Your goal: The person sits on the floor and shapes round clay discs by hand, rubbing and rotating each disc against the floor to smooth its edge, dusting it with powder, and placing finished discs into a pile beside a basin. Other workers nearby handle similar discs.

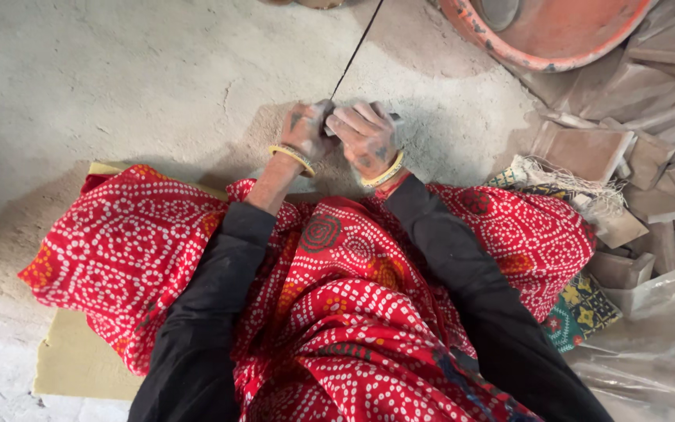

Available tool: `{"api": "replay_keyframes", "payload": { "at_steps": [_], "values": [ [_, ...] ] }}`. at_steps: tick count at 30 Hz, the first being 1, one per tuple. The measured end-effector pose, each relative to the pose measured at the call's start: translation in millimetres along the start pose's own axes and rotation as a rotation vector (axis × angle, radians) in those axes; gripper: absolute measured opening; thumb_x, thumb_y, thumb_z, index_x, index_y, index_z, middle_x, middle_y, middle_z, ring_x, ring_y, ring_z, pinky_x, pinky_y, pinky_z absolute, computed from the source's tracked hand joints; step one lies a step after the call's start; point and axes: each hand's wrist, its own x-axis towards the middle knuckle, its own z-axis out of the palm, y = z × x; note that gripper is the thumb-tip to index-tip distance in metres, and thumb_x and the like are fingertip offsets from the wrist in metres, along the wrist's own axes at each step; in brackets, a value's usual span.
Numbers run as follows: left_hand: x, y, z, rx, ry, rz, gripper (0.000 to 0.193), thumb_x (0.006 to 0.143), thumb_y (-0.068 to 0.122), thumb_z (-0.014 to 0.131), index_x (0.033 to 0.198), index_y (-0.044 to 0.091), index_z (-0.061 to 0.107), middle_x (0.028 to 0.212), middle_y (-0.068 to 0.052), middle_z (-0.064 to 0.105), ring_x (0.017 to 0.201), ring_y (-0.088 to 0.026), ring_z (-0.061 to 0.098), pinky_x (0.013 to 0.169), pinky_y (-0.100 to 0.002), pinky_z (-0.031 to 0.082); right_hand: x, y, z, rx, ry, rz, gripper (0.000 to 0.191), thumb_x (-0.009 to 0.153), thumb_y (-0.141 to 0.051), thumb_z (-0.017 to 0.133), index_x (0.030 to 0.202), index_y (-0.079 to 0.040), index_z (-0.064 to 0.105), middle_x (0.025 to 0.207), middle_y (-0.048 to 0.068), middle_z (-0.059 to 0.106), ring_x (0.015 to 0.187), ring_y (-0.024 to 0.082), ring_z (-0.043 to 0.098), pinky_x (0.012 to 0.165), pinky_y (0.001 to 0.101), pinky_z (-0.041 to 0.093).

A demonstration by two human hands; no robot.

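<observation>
Left hand (305, 133): curling shut around the near end of a thin dark rod (357, 48), fingers dusted grey, a yellow bangle (291, 158) sitting at the wrist.
Right hand (365, 137): pressing up against the left, fingers folded closed over the same small spot; whether it is also gripping a pale scrap underneath, I cannot tell.
Rod: running from between the two hands straight away up the frame, lying low over the sandy ground (119, 86); its far end is passing out of view.
Risk, as a judgement: the rod is looking slender and long, so a sideways push from either hand could be bending or snapping it; dusty fingers could be slipping along it too.
Second risk: the stacked clay slabs (587, 148) are sitting just beside the right knee, and a swinging elbow could be knocking them over.
Ground: looking powdery, matte, finely cracked, pale grey-brown.
Cloth (353, 312): spreading over the lap, soft red fabric with white dotted rings.
Sleeves (197, 328): looking black, smooth, covering both arms to the wrist.
Basin (544, 51): round, orange-red, chipped rim, standing near the slabs at top right.
Slabs: flat, rectangular, dull brown, dry-looking edges.
</observation>
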Motion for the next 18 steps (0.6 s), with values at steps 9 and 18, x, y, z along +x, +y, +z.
{"api": "replay_keyframes", "payload": {
  "at_steps": [9, 18],
  "values": [
    [1, 18, -7, 0.427, -0.045, 0.121, 0.045, 0.068, 0.005, 0.078, 0.112, 0.006, 0.070, 0.099, -0.016, 0.075, 0.091, -0.027, 0.071, 0.080, -0.038, 0.057, -19, 18, 9, -0.017, 0.076, 0.227, 0.006, 0.093, -0.013, 0.070, 0.095, -0.010, 0.075, 0.100, 0.003, 0.072, 0.087, 0.022, 0.064, 0.074, 0.0362, 0.053],
    [-3, 0, -2, 0.501, -0.029, 0.140, 0.037, 0.074, 0.011, 0.080, 0.110, 0.007, 0.072, 0.096, -0.015, 0.076, 0.092, -0.030, 0.070, 0.083, -0.040, 0.056, -14, -1, 6, -0.037, 0.047, 0.179, 0.016, 0.083, -0.007, 0.067, 0.097, -0.008, 0.074, 0.097, 0.004, 0.072, 0.086, 0.026, 0.064, 0.077, 0.0410, 0.052]
  ]
}}
